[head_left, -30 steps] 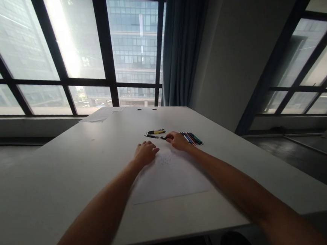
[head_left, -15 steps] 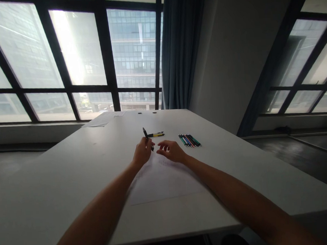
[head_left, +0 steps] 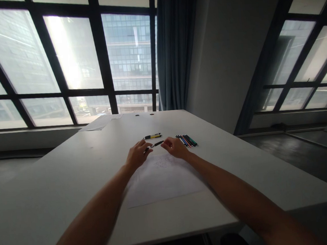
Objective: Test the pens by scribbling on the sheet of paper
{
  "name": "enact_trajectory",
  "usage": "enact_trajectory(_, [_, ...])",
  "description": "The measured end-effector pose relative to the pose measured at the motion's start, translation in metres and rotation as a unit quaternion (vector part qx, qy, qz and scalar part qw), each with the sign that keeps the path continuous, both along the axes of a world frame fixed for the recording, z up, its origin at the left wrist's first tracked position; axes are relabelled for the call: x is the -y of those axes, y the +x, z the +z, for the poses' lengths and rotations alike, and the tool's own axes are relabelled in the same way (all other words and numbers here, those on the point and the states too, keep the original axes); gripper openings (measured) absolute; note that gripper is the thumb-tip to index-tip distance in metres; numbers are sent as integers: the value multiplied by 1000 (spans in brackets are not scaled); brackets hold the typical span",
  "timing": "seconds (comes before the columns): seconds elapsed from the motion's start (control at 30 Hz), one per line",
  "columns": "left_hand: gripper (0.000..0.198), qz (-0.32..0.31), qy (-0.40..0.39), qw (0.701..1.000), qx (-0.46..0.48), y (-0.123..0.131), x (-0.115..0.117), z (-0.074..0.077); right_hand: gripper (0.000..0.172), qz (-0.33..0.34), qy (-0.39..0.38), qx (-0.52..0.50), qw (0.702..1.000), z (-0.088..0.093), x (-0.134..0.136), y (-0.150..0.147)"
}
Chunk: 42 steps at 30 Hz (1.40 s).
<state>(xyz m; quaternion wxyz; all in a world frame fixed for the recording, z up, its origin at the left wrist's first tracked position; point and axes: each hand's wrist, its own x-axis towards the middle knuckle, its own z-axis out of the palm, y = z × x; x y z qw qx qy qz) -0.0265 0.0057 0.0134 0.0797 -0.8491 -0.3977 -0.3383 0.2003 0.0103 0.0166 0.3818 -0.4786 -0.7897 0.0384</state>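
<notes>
A dark pen (head_left: 157,143) spans the gap between my two hands above the top of a sheet of paper (head_left: 163,186). My left hand (head_left: 137,154) is closed on its left end, and a paler section shows just beyond those fingertips. At the other end, my right hand (head_left: 175,147) pinches the pen between thumb and fingers. The paper lies flat between my forearms, with faint marks near its upper part. Just past my left hand, a yellow-and-black pen (head_left: 153,136) rests alongside another dark pen.
Several pens (head_left: 188,140) in dark, green, blue and orange-red lie side by side right of my right hand. More papers (head_left: 95,124) lie at the far left of the white table (head_left: 71,171). Two dark round spots (head_left: 152,114) mark its far end, below the windows and curtain.
The pen has turned from near upright in my left hand to nearly level. My right hand, previously apart with curled fingers, now grips its right end. The view has shifted slightly.
</notes>
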Motion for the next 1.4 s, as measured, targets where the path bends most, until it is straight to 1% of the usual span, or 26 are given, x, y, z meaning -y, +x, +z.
enact_trajectory(0.07, [21,-4,12,1000,-1,1,1,0,30,-24,9,-10,1000,1,0,1])
enact_trajectory(0.13, [19,-8,23,1000,-5,1,1,0,28,-21,13,-23,999,1,-1,3])
enact_trajectory(0.2, [18,-12,35,999,-8,1,1,-1,26,14,5,-25,1000,1,-2,5])
enact_trajectory(0.3, [19,-14,48,999,-14,1,0,-2,22,78,-31,-14,996,0,-4,7])
enact_trajectory(0.4, [18,-11,53,998,-15,1,0,-2,21,101,-46,-8,994,0,-3,5])
enact_trajectory(0.5, [17,2,40,999,-11,2,0,-2,19,92,-30,5,995,2,-2,4])
enact_trajectory(0.63, [17,22,2,1000,-7,2,0,-3,18,78,-11,1,997,3,-2,4])
enact_trajectory(0.73, [18,23,-15,1000,-3,2,0,-4,17,64,-10,2,998,1,-4,6])
enact_trajectory(0.97, [24,-19,-12,1000,-15,7,5,-4,16,26,-19,40,999,-1,-4,9])
enact_trajectory(1.1, [25,-44,-1,999,-24,10,9,-3,19,32,-25,77,996,-2,-3,9])
enact_trajectory(1.23, [27,-53,-5,998,-32,12,11,-2,19,37,-21,96,994,-3,-4,10])
enact_trajectory(1.3, [26,-42,-9,998,-35,12,9,-2,19,35,-21,101,994,-4,-4,11])
enact_trajectory(1.4, [25,15,-15,998,-51,11,5,-3,18,32,-13,107,994,-3,-3,10])
